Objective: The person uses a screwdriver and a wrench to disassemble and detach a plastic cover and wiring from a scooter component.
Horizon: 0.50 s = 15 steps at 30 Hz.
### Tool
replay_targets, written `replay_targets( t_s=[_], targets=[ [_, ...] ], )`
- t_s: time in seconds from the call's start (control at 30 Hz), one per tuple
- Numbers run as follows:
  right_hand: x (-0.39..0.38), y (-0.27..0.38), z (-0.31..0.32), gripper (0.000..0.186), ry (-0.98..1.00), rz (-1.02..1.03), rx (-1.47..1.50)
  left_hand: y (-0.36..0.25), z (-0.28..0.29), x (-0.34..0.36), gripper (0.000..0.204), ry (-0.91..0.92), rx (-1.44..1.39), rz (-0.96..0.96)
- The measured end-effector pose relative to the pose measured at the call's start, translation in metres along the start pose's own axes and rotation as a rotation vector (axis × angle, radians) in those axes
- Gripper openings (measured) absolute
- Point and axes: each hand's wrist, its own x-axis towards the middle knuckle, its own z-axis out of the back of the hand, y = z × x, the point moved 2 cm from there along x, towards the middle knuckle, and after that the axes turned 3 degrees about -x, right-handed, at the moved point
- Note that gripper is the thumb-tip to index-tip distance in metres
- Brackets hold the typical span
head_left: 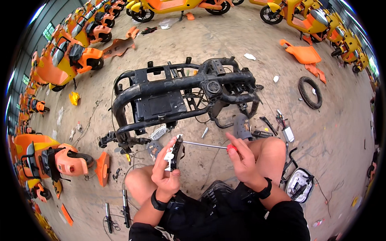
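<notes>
My left hand [166, 176] is closed on a small black and white part [173, 156], held upright above my lap; I cannot make out its exact kind. In my right hand [244, 162] is a screwdriver [205, 144] with a red handle, its long metal shaft pointing left. The tip reaches the upper end of the black and white part; whether it sits in a screw is too small to tell. Just beyond my hands stands a black metal scooter frame [161, 86] on the floor.
Two shock absorbers [126, 209] lie at the lower left. To the right are a tyre [310, 92], a white tray-like part [300, 185] and a silver box with wires [288, 134]. Orange panels [303, 53] lie farther off. Orange and yellow scooters [66, 64] line the sides.
</notes>
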Motion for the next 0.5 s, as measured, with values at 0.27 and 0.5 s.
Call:
replay_targets(
  t_s=[0.27,0.5],
  targets=[
    [-0.001,0.004,0.010,0.034,0.055,-0.439,0.487,0.002,0.001,0.001,0.055,0.081,-0.028,-0.003],
    [-0.003,0.000,-0.001,0.037,0.036,-0.138,0.052,0.011,0.001,0.001,0.045,0.042,-0.036,0.070]
  ],
)
